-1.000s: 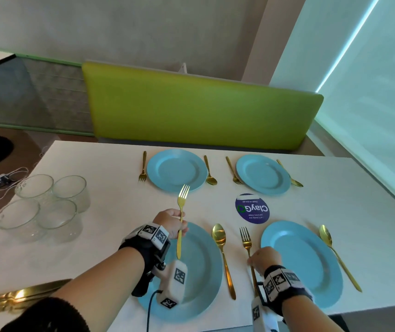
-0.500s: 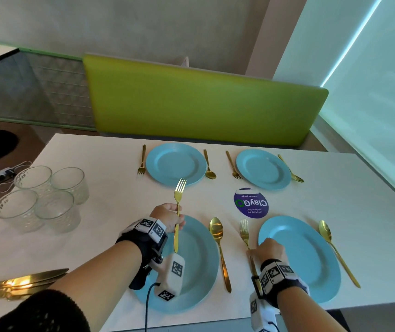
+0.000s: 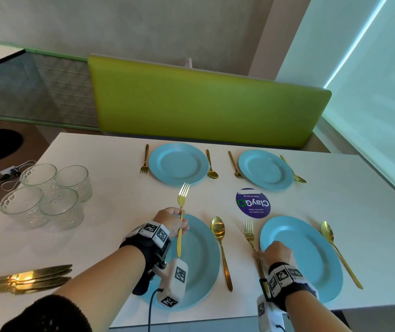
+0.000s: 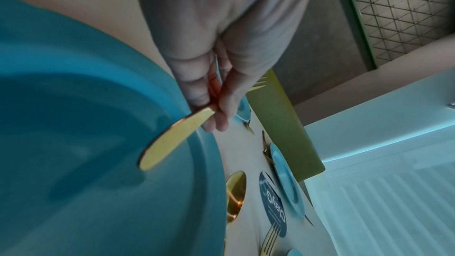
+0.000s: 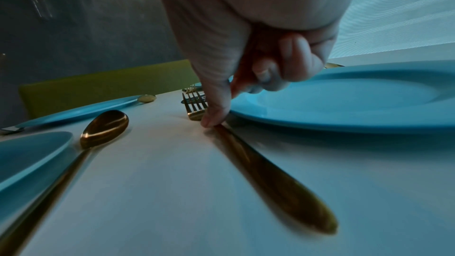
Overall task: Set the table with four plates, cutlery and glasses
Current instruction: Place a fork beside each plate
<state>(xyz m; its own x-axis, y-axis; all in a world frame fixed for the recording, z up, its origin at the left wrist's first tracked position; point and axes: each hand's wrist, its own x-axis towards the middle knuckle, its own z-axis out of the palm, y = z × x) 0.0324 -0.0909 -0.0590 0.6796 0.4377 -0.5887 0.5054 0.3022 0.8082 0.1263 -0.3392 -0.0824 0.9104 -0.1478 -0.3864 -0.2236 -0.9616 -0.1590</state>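
Four blue plates lie on the white table [image 3: 119, 212]. My left hand [image 3: 173, 223] grips a gold fork [image 3: 183, 195] by its stem, tines pointing away, the handle end hanging over the near left plate [image 3: 201, 267]. The left wrist view shows the thumb and fingers [image 4: 222, 92] pinching that fork handle [image 4: 169, 143] above the plate [image 4: 74, 114]. My right hand [image 3: 267, 254] pinches a second gold fork [image 3: 249, 232], which lies flat on the table left of the near right plate [image 3: 311, 257]. In the right wrist view the thumb tip [image 5: 213, 120] presses the fork [image 5: 270, 178] at its neck.
Gold spoons [image 3: 219, 232] lie right of each plate, and forks sit left of both far plates [image 3: 178, 164]. Several glasses [image 3: 48, 195] stand grouped at the left. Gold knives [image 3: 29, 279] are stacked at the near left edge. A round purple sticker [image 3: 253, 202] marks the table's middle.
Hardly anything moved. The left hand keeps its fork raised over the near left plate, and the right hand stays on the fork beside the near right plate.
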